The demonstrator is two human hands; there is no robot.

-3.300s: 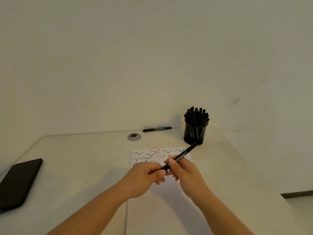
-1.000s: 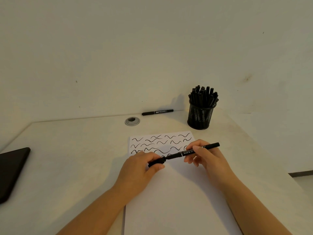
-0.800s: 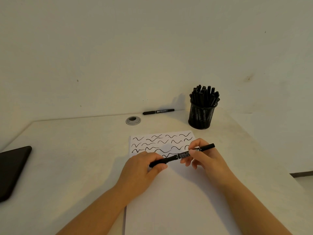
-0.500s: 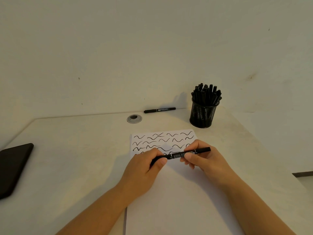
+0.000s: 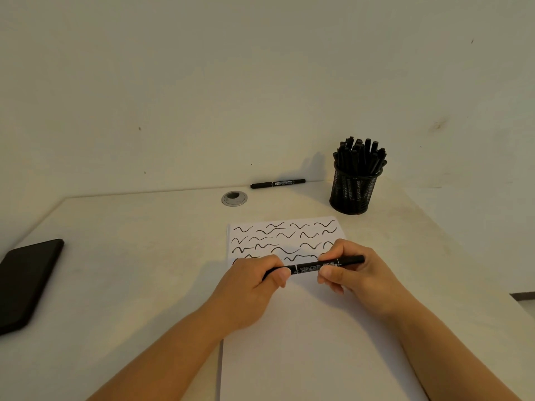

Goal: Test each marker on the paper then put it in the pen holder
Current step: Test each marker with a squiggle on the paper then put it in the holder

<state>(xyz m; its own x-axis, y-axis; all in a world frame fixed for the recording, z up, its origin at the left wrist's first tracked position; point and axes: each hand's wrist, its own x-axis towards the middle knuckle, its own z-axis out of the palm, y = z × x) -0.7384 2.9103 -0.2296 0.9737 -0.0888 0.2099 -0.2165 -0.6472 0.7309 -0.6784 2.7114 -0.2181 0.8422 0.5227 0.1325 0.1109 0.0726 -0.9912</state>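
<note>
There is a single view, from a wide-angle camera worn on the person's head. It looks forward and down across a pale desk (image 5: 121,256) toward a bare wall (image 5: 231,68), which fills the upper half of the frame. The desk's far edge crosses mid-frame. Both forearms enter from the bottom edge, so the camera sits close above the near desk; straight edges bend slightly toward the frame's sides.
</note>
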